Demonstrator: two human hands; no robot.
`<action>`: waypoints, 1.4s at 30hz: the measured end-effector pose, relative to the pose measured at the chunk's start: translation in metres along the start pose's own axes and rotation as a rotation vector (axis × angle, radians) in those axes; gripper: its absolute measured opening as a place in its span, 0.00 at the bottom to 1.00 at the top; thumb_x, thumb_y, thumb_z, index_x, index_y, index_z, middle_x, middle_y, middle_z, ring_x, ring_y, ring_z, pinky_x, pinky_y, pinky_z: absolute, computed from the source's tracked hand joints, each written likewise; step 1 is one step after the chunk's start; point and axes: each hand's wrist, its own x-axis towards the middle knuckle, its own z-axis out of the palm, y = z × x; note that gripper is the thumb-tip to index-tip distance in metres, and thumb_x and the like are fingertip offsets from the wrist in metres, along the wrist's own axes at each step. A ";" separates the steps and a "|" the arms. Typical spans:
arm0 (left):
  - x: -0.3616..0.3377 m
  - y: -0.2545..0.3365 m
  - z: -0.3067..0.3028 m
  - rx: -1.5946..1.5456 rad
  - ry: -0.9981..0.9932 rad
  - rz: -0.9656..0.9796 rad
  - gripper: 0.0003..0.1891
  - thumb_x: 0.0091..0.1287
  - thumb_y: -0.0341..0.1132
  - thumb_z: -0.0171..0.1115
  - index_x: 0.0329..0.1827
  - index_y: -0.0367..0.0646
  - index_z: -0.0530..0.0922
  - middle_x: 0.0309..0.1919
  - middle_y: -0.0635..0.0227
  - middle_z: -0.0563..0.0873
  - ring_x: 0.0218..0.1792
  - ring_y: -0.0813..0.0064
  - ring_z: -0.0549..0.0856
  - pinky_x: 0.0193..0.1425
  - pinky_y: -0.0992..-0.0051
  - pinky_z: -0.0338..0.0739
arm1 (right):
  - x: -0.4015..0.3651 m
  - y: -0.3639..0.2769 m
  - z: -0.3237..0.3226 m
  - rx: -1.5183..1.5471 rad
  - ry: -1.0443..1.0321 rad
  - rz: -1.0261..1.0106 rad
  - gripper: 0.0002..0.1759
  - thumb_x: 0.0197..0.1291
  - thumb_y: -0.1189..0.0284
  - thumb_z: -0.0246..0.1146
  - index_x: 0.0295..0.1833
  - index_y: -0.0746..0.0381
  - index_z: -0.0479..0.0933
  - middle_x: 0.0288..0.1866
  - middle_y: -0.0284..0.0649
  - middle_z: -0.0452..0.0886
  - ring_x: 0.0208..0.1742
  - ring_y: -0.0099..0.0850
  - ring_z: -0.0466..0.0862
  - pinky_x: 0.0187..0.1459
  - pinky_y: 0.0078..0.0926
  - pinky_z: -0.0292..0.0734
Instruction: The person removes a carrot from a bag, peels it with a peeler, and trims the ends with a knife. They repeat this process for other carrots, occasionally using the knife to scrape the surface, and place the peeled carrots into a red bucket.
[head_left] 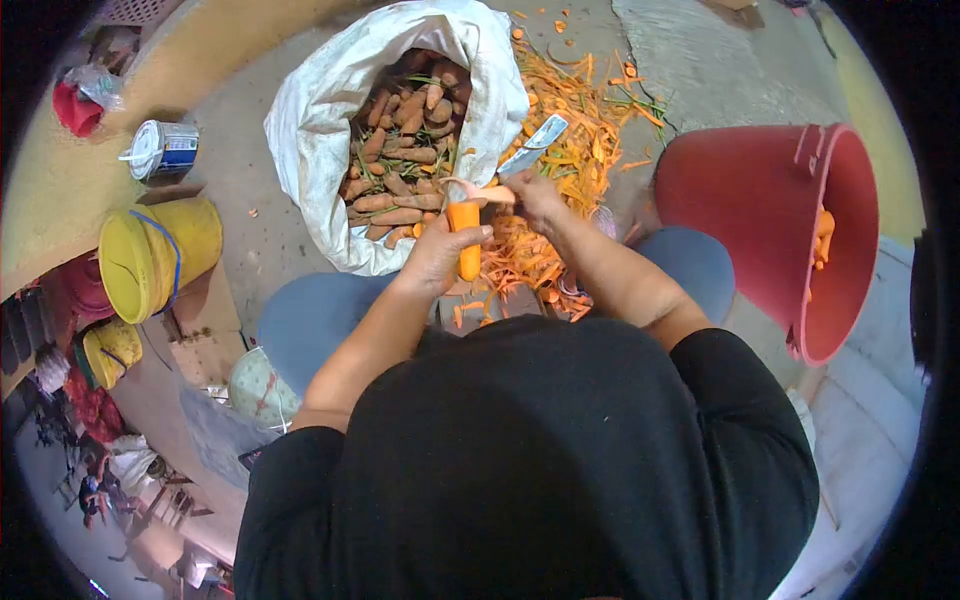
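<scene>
My left hand [438,255] grips a peeled orange carrot [466,240], held upright over my lap. My right hand [533,196] holds a knife [535,145] with its blade pointing up and away, its edge near the carrot's top, where a strip of peel curls off. Right behind the hands stands an open white sack [320,130] full of unpeeled, dirty carrots [405,150].
Orange peelings [570,120] litter the concrete floor to the right of the sack and under my hands. A red bucket [790,230] with peeled carrots leans at the right. A yellow bucket [155,260] and a small tin [165,150] sit at the left.
</scene>
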 end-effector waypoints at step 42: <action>-0.039 0.019 0.049 0.512 -0.213 0.253 0.25 0.46 0.30 0.65 0.48 0.39 0.66 0.38 0.70 0.75 0.37 0.81 0.74 0.42 0.79 0.69 | -0.196 -0.116 -0.013 -0.614 -0.100 -0.336 0.24 0.45 0.58 0.64 0.41 0.67 0.70 0.27 0.35 0.73 0.22 0.19 0.71 0.22 0.17 0.66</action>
